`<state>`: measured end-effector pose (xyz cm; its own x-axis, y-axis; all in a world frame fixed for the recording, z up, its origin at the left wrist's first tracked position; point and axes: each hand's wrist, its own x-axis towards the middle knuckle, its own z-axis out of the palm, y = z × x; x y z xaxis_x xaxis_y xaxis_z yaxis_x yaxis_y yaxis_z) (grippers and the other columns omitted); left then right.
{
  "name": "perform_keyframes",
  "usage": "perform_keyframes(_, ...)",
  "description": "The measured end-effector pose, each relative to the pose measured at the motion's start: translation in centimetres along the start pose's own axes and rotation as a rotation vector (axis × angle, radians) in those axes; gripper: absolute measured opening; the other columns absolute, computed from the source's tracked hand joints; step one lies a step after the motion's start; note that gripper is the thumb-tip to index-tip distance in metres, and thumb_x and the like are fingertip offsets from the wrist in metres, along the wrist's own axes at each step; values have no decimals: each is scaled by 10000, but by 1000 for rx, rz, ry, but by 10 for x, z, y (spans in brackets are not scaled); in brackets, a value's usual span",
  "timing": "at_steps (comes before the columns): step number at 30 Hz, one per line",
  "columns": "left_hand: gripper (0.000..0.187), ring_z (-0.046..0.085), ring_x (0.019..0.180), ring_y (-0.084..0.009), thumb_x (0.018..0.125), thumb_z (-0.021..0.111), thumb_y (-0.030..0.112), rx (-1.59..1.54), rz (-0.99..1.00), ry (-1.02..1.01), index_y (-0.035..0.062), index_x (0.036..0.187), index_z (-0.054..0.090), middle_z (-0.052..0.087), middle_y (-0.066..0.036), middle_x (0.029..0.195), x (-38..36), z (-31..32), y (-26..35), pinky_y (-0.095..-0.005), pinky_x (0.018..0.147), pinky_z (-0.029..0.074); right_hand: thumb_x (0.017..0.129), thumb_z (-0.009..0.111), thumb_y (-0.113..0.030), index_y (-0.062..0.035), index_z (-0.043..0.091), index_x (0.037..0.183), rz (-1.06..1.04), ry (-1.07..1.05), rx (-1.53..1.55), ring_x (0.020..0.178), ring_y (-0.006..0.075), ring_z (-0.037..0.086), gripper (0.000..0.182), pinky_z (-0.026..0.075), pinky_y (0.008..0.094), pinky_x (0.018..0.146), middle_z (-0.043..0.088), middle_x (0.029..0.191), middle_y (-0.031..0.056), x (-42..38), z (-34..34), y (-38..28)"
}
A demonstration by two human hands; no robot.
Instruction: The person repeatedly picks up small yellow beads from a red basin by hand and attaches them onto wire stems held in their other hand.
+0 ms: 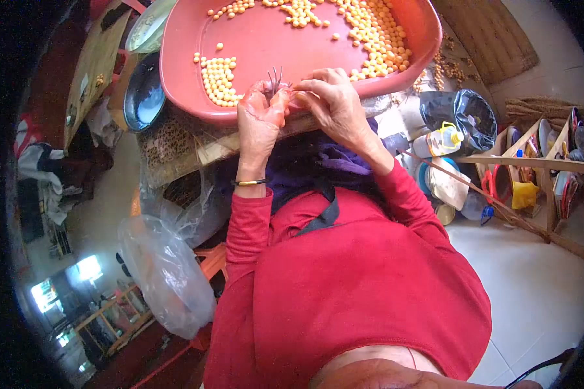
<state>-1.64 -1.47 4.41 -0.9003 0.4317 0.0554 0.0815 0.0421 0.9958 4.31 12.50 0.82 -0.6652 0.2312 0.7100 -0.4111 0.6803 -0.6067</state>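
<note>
My left hand (261, 117) is closed around a small bunch of thin dark sticks (274, 79), whose tips stick up above the fingers. Beside it, my right hand (334, 104) is pinched, its fingertips close to the left fingers; whatever lies between them is too small to make out. Both hands are over the near rim of a large red plastic basin (259, 48). Small round orange-yellow balls (219, 81) lie in a patch just left of my left hand. More of these balls are heaped along the basin's far and right sides.
A dark bowl (144, 97) stands left of the basin. At the right are a bin lined with a black bag (464, 113), a bottle with a yellow cap (438, 140) and a wooden rack (532, 159). A clear plastic bag (165, 272) hangs at the lower left.
</note>
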Motion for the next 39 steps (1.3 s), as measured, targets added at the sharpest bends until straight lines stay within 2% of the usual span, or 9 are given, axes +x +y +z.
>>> perform_keyframes(3, 101, 514, 630, -81, 835, 608, 8, -154, -107, -6, -11, 934, 609, 623, -38, 767, -1, -2, 1, -183, 546, 419, 793, 652, -96, -45, 651, 913, 20, -51, -18, 819, 283, 510, 131, 429, 358, 737, 576, 899, 112, -6, 3, -2)
perform_keyframes(9, 103, 527, 628, -86, 835, 611, 5, -202, -107, 22, -3, 938, 606, 622, -44, 772, -2, 0, -2, -178, 546, 426, 793, 657, -83, -43, 660, 926, 38, -68, -39, 840, 250, 532, 139, 445, 349, 752, 585, 981, 100, -18, 6, -8)
perform_keyframes(13, 102, 519, 607, -70, 841, 611, 8, -102, 8, 3, 8, 943, 598, 601, -41, 736, 1, 0, -12, -169, 523, 411, 792, 661, -79, -46, 656, 995, 191, -15, 53, 847, 253, 528, 206, 446, 343, 750, 585, 984, 105, -15, 1, -12)
perform_keyframes(19, 97, 505, 582, -59, 846, 615, 18, -24, 14, 10, 9, 941, 596, 593, -35, 713, -2, 5, -4, -163, 491, 387, 798, 659, -75, -48, 645, 1064, 154, 78, 85, 847, 252, 530, 267, 447, 328, 741, 583, 988, 114, -12, 3, -17)
perform_keyframes(23, 117, 445, 515, -31, 862, 629, 87, -159, -53, 22, 28, 950, 580, 543, 6, 653, -4, 4, -4, -132, 411, 300, 806, 660, -79, -50, 638, 1099, 114, 32, 41, 858, 250, 533, 295, 447, 324, 739, 580, 995, 123, -15, 4, -13)
perform_keyframes(29, 119, 447, 517, -30, 859, 627, 86, -187, -60, 25, 26, 948, 576, 541, 7, 646, -2, 2, -6, -132, 411, 302, 805, 665, -84, -46, 632, 1102, 150, 29, 44, 863, 258, 536, 301, 447, 330, 745, 579, 998, 125, -19, 7, -14)
perform_keyframes(34, 111, 446, 508, -35, 856, 618, 82, -103, -18, 42, 18, 937, 575, 542, 6, 640, -3, 3, -3, -134, 409, 309, 795, 656, -97, -26, 619, 1043, 124, 25, 45, 816, 283, 528, 261, 451, 359, 724, 563, 982, 148, -20, 7, -19)
perform_keyframes(39, 88, 427, 497, -34, 857, 604, 75, -140, -31, 68, 20, 925, 588, 540, 7, 634, -6, 8, 2, -141, 412, 299, 802, 649, -99, -17, 617, 1036, 54, -94, -81, 811, 287, 524, 249, 448, 360, 720, 564, 973, 149, -23, -2, -23)
